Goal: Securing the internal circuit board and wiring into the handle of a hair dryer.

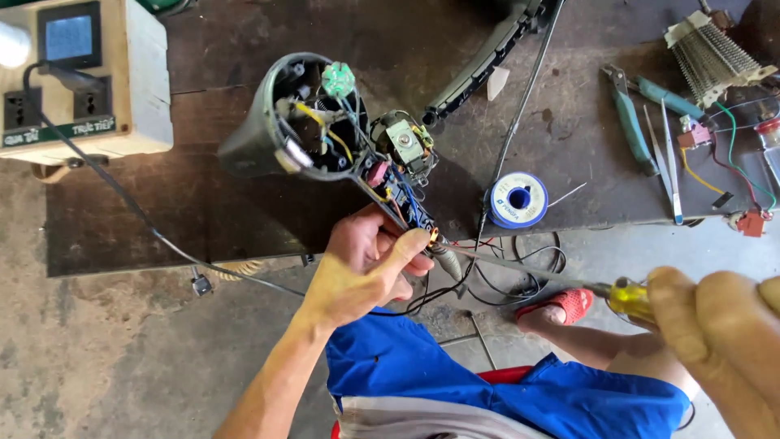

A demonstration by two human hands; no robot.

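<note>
My left hand [367, 264] grips the handle end of an opened grey hair dryer [268, 122], whose coloured wires, small motor [404, 142] and switch parts lie exposed. My right hand [719, 329] holds a screwdriver with a yellow handle [630, 297]. Its long metal shaft [520, 264] reaches left, and the tip meets the dryer's handle beside my left thumb. The dryer's body rests on the dark worktable [203, 211].
A beige power box with sockets and a small screen [77, 77] stands at the far left, with a black cable running from it. A solder spool [518, 199], pliers [630, 118], tweezers [670, 162], a heating coil [711, 53] and loose wired parts lie at the right.
</note>
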